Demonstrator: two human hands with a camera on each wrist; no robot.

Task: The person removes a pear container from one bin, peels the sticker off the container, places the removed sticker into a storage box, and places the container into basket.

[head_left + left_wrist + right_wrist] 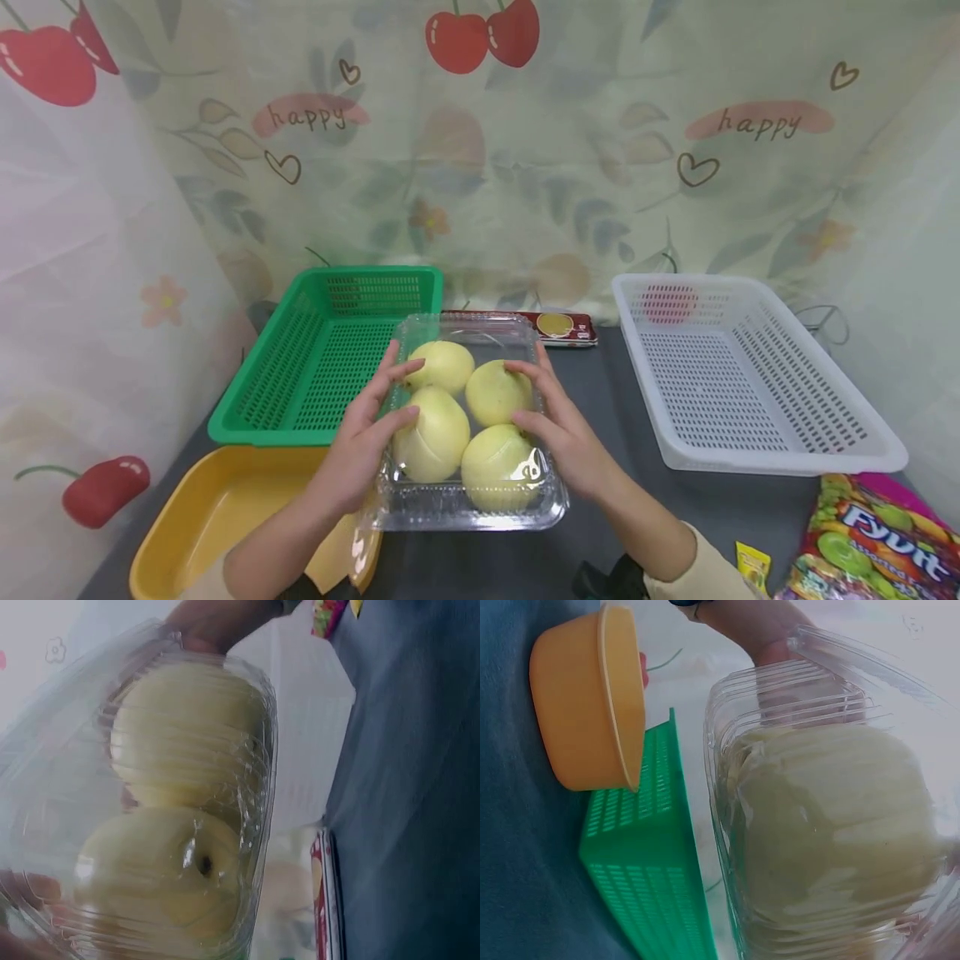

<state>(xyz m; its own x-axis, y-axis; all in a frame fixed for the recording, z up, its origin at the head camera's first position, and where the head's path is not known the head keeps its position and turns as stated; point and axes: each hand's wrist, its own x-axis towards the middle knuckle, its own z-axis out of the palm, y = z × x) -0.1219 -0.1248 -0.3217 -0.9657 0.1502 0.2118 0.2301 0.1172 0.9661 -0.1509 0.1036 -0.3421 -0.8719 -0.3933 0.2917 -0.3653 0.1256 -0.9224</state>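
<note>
Both hands hold a clear plastic fruit box (472,521) up in front of the body, over the dark table. Several pale yellow pears (431,437) lie inside it. My left hand (363,450) grips the box's left side, its thumb and fingertips over the near pears. On the right side, my right hand (566,429) grips it in the same way. From the left wrist, two pears (176,735) show through the ribbed wall, one with a dark hollow. The right wrist view has a large pear (832,825) close behind the plastic.
A green basket (330,392) stands at the back left, with a yellow basin (213,525) in front of it. At the right is a white basket (735,392). A dark red packet (576,328) lies behind the box. A Fyvit bag (873,546) and small yellow sachet (752,563) lie front right.
</note>
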